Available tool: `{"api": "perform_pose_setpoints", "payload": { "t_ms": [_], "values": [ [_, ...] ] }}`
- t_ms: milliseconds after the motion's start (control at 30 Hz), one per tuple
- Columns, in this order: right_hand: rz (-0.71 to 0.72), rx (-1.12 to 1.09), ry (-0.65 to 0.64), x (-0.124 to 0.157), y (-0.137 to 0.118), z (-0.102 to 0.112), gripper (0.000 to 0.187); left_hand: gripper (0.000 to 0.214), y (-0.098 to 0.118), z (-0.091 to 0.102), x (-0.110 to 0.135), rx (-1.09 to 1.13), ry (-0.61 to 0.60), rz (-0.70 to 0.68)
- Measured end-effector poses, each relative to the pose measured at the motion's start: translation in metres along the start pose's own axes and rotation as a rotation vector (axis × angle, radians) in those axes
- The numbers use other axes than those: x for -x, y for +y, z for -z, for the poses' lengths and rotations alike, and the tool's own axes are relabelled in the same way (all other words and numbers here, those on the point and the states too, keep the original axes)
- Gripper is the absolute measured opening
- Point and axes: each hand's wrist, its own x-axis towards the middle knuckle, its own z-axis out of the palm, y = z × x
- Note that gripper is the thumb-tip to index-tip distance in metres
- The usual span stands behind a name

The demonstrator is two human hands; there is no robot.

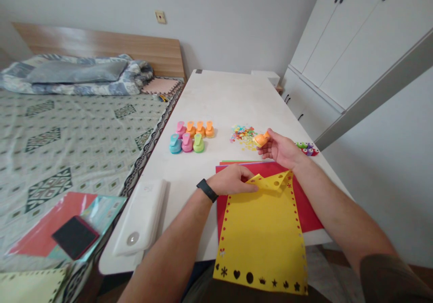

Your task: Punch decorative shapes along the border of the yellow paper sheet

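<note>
My left hand [232,180] rests on the curled top edge of a yellow paper sheet [260,244] and seems to pinch it. The sheet has small punched shapes along its borders and a row of hearts, stars and crowns at the near end. It lies over a red paper sheet [306,204], with a thin stack of coloured sheets showing behind. My right hand [280,149] holds a small orange craft punch [262,139] in its fingers, beside a heap of tiny coloured paper cutouts [243,136]. Several larger pastel craft punches [189,137] stand to the left.
All this lies on a long white table [216,95]. Several small multicoloured punches [307,149] sit by its right edge. A white plastic case [140,217] lies near the left edge. A bed [67,158] runs along the left, with red paper and a black pad [75,237] on it. White wardrobes [338,46] stand right.
</note>
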Motion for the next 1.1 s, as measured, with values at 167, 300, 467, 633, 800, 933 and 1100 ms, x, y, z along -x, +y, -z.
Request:
{"api": "perform_pose_setpoints", "payload": {
  "t_ms": [167, 300, 467, 633, 800, 933, 1100],
  "values": [
    [-0.080, -0.072, -0.061, -0.002, -0.001, 0.002, 0.050, 0.034, 0.001, 0.000, 0.000, -0.006, -0.015, -0.008],
    [-0.123, -0.111, -0.105, -0.001, -0.001, 0.000, 0.050, 0.033, 0.002, 0.001, 0.000, -0.019, -0.020, -0.022],
    [-0.164, -0.146, -0.118, 0.001, -0.002, -0.003, 0.052, 0.033, 0.002, 0.000, 0.000, -0.035, -0.016, -0.005],
    [-0.183, -0.178, -0.129, 0.002, -0.002, -0.003, 0.055, 0.033, 0.000, 0.000, 0.000, -0.040, -0.012, 0.003],
    [-0.146, -0.221, -0.077, 0.001, -0.005, -0.002, 0.048, 0.033, -0.001, 0.000, 0.000, -0.037, -0.004, 0.007],
    [-0.111, -0.217, 0.003, -0.002, -0.009, 0.000, 0.043, 0.034, -0.002, 0.000, 0.000, -0.034, 0.002, 0.004],
    [-0.134, -0.272, -0.011, -0.006, -0.013, 0.002, 0.046, 0.035, -0.001, 0.000, 0.000, -0.025, 0.008, -0.001]
  ]
}}
